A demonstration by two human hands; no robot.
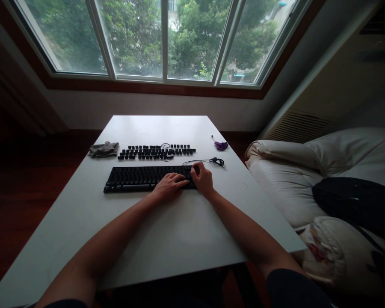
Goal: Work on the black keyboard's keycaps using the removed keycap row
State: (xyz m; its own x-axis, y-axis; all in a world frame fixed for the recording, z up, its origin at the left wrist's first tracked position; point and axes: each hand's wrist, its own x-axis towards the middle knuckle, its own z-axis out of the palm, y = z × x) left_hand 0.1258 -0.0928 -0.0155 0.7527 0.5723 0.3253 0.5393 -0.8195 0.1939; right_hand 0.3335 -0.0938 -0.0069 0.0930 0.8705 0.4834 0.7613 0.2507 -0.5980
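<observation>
A black keyboard [131,179] lies across the white table in front of me. My left hand [169,186] rests on its right part, fingers stretched out flat toward the right end. At that right end, my right hand [202,177] is closed, with its fingers curled in over the number-pad area. Whatever those fingers pinch, if anything, is hidden. Behind the keyboard stand loose black keycaps [147,151] in several rows. From the keyboard's back edge a black cable [217,161] runs to the right and ends in a small coiled bundle.
A crumpled grey cloth [104,149] lies at the table's left edge. Toward the right edge are a purple cloth [221,146] and a thin stick-like item [213,138]. Right of the white table [167,239] stands a pale sofa [279,179] with a dark bag [356,201].
</observation>
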